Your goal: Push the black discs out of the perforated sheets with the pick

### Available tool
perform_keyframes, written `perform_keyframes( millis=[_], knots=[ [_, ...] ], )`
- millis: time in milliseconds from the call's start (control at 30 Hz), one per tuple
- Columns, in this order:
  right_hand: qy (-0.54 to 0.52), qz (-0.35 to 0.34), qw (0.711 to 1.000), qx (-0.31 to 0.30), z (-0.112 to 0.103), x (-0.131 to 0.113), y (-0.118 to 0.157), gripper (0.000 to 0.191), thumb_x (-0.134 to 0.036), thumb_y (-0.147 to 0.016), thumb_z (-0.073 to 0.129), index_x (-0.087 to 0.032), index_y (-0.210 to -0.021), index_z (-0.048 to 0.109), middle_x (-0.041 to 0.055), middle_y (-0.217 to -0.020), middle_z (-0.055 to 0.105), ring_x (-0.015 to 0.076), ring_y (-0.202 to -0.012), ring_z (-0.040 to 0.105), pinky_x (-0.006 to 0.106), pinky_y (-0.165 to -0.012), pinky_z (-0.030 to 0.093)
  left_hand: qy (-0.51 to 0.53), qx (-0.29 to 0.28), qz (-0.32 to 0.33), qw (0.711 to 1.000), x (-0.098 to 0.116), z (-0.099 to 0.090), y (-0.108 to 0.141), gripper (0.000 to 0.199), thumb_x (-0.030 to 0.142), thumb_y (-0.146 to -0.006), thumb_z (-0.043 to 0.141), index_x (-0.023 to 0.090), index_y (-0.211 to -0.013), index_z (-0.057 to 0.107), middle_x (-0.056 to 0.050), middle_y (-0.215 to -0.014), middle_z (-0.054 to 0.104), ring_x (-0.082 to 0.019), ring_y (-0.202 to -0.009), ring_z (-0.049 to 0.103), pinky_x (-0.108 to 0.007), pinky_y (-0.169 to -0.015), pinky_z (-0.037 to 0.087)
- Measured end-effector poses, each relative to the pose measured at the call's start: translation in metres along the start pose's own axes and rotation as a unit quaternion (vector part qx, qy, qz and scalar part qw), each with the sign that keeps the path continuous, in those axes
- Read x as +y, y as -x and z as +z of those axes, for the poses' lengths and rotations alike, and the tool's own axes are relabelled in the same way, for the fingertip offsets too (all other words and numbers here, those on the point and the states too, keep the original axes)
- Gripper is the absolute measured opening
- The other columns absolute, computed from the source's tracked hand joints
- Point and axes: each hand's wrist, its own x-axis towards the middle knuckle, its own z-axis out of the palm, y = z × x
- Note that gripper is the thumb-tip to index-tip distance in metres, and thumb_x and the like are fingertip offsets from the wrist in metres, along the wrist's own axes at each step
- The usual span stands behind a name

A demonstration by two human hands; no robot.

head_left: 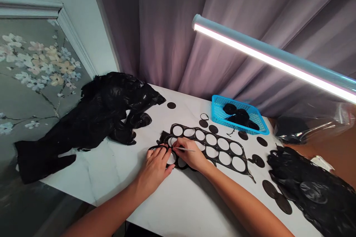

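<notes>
The black perforated sheet [206, 143] lies across the middle of the worktop [178, 200], its rows of round openings showing the white surface beneath; from my remote station I see its left end partly covered by the two hands. The left hand [157, 163] is palm down and partly open, thumb set apart from the fingers, its fingertips resting at a black loop [152, 147] by that end; I see nothing clasped between thumb and fingers. The right hand [189, 152] is closed to a pinch on a slender pale tool [187, 149], whose tip reaches the sheet just beside the left fingertips; I cannot make out what the tip touches. Along the far edge I note a blue basket [218, 115] holding dark bundles [239, 116], with a thin black ring [204, 116] near its left side. Black discs [171, 105] lie scattered between the sheet and the far edge, and others toward the right edge, two of them touching. A large heap of black material [108, 107] covers the far left corner and spreads along the left edge; a second heap [314, 189] lies at the right edge, with a clear plastic bag [319, 118] beyond it. Above the far edge I have a lit tube lamp [267, 57] before a pleated curtain [169, 29].
</notes>
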Motion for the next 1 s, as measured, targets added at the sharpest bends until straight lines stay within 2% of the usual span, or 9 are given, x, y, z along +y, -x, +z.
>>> perform_keyframes(
  millis=[200, 367, 533, 633, 700, 767, 900, 967, 1000],
  knots=[
    [-0.099, 0.053, 0.994, 0.002, 0.001, 0.005, 0.001, 0.014, -0.025, -0.086, 0.06, -0.021, -0.074, 0.052, 0.0008, -0.084, 0.069, 0.0151, -0.072, 0.059, 0.026, -0.066, 0.043, 0.003, -0.009, -0.004, 1.0, 0.0, -0.003, -0.001, 0.034, 0.026, -0.091, 0.059, 0.014, -0.123, 0.057, -0.012, -0.112, 0.063, -0.028, -0.108, 0.056, -0.043, -0.089, 0.036],
    [-0.083, 0.036, 0.996, -0.01, -0.002, 0.004, -0.001, 0.017, -0.024, -0.087, 0.059, -0.021, -0.072, 0.05, 0.0009, -0.083, 0.068, 0.0155, -0.072, 0.059, 0.026, -0.066, 0.042, 0.012, -0.017, -0.003, 1.0, 0.0, -0.005, -0.002, 0.033, 0.024, -0.091, 0.06, 0.014, -0.122, 0.057, -0.012, -0.113, 0.062, -0.028, -0.11, 0.056, -0.043, -0.089, 0.036],
    [0.053, -0.002, 0.998, -0.016, 0.006, 0.001, 0.004, 0.011, -0.02, -0.09, 0.055, -0.022, -0.079, 0.054, 0.0028, -0.081, 0.064, 0.0182, -0.075, 0.055, 0.028, -0.067, 0.04, 0.023, -0.006, -0.001, 1.0, 0.0, -0.006, -0.001, 0.031, 0.022, -0.09, 0.059, 0.015, -0.12, 0.057, -0.011, -0.111, 0.062, -0.028, -0.106, 0.057, -0.042, -0.089, 0.037],
    [0.158, -0.072, 0.984, -0.044, 0.016, 0.0, 0.01, 0.01, -0.019, -0.093, 0.049, -0.021, -0.088, 0.057, 0.0066, -0.085, 0.063, 0.0216, -0.081, 0.053, 0.032, -0.074, 0.04, 0.032, 0.0, -0.001, 0.999, -0.001, -0.007, -0.003, 0.022, 0.02, -0.089, 0.059, 0.016, -0.11, 0.06, -0.009, -0.105, 0.062, -0.028, -0.103, 0.058, -0.042, -0.088, 0.037],
    [0.21, -0.117, 0.969, -0.052, 0.014, 0.001, 0.008, 0.01, -0.018, -0.093, 0.048, -0.02, -0.09, 0.057, 0.0085, -0.087, 0.063, 0.023, -0.083, 0.052, 0.035, -0.078, 0.04, 0.034, -0.003, -0.004, 0.999, -0.001, -0.007, -0.004, 0.018, 0.02, -0.089, 0.058, 0.016, -0.106, 0.061, -0.008, -0.103, 0.062, -0.027, -0.1, 0.059, -0.042, -0.087, 0.037],
    [0.238, -0.119, 0.964, -0.01, 0.001, 0.009, -0.001, 0.01, -0.016, -0.092, 0.047, -0.02, -0.088, 0.056, 0.0095, -0.088, 0.063, 0.024, -0.084, 0.052, 0.036, -0.079, 0.04, 0.034, -0.005, -0.006, 0.999, 0.0, -0.009, -0.005, 0.021, 0.02, -0.089, 0.058, 0.016, -0.11, 0.06, -0.007, -0.105, 0.062, -0.026, -0.099, 0.059, -0.042, -0.086, 0.037],
    [0.243, 0.003, 0.95, 0.198, -0.052, 0.037, -0.033, 0.014, -0.018, -0.089, 0.043, -0.02, -0.081, 0.053, 0.0107, -0.086, 0.064, 0.0249, -0.082, 0.055, 0.036, -0.075, 0.041, 0.036, -0.01, -0.009, 0.999, 0.002, -0.012, -0.004, 0.025, 0.02, -0.089, 0.059, 0.017, -0.115, 0.058, -0.006, -0.107, 0.062, -0.025, -0.1, 0.058, -0.041, -0.086, 0.036],
    [0.191, 0.054, 0.945, 0.258, -0.072, 0.05, -0.047, 0.011, -0.022, -0.087, 0.045, -0.021, -0.079, 0.053, 0.0098, -0.087, 0.067, 0.0231, -0.076, 0.058, 0.035, -0.071, 0.043, 0.038, -0.01, -0.012, 0.999, 0.001, -0.013, -0.004, 0.022, 0.021, -0.09, 0.058, 0.018, -0.111, 0.06, -0.005, -0.103, 0.062, -0.025, -0.097, 0.058, -0.04, -0.084, 0.035],
    [0.143, 0.073, 0.951, 0.265, -0.077, 0.054, -0.052, 0.011, -0.026, -0.086, 0.048, -0.021, -0.077, 0.052, 0.009, -0.087, 0.068, 0.0218, -0.074, 0.058, 0.034, -0.069, 0.044, 0.039, -0.009, -0.013, 0.999, 0.0, -0.013, -0.005, 0.019, 0.021, -0.09, 0.057, 0.019, -0.109, 0.06, -0.005, -0.1, 0.062, -0.024, -0.095, 0.057, -0.04, -0.083, 0.035]
  ],
)
